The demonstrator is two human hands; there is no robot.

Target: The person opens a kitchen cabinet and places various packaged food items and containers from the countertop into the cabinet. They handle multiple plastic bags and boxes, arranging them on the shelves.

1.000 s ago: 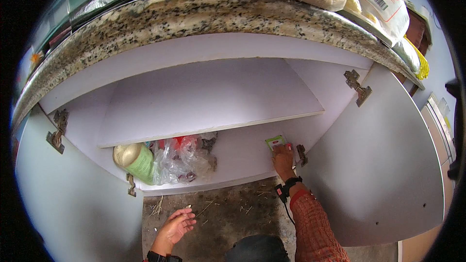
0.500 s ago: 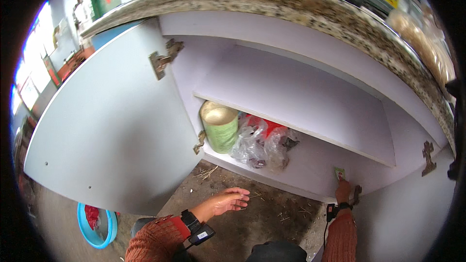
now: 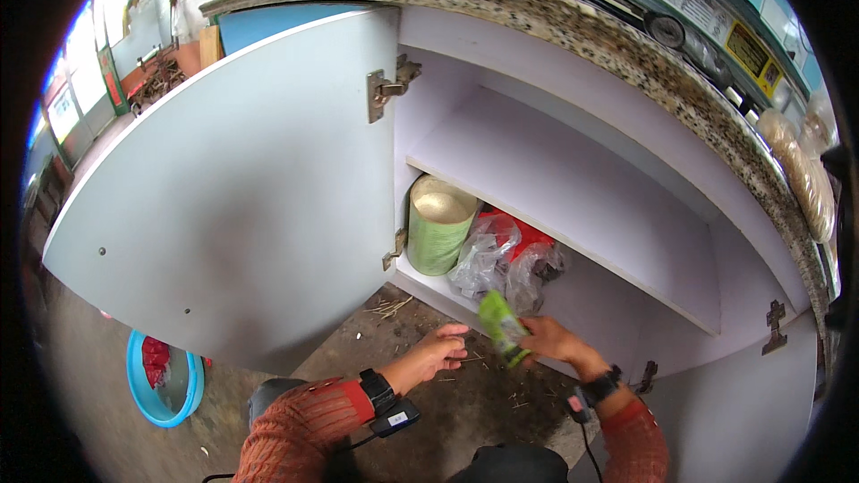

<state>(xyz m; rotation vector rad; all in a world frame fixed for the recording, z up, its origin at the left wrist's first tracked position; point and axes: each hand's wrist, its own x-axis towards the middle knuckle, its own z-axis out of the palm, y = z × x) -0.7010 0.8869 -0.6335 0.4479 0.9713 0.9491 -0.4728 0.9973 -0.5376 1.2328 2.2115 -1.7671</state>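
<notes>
My right hand grips a small green packet, slightly blurred, in front of the cabinet's lower opening. My left hand hovers over the floor a short way left of the packet, its fingers loosely bent and holding nothing. Inside the cabinet's lower level stands a pale green cylindrical container with a whitish top. Right beside it lie crumpled clear plastic bags and something red, partly covered by the bags.
A shelf board divides the cabinet under a speckled stone countertop. The left door swings wide; the right door is open too. On the floor at left sits a blue basin with a red bag inside.
My right hand has brought the green packet from the cabinet's right side leftward, out in front of the bags. The view has shifted, and my left hand stays near the same place.
</notes>
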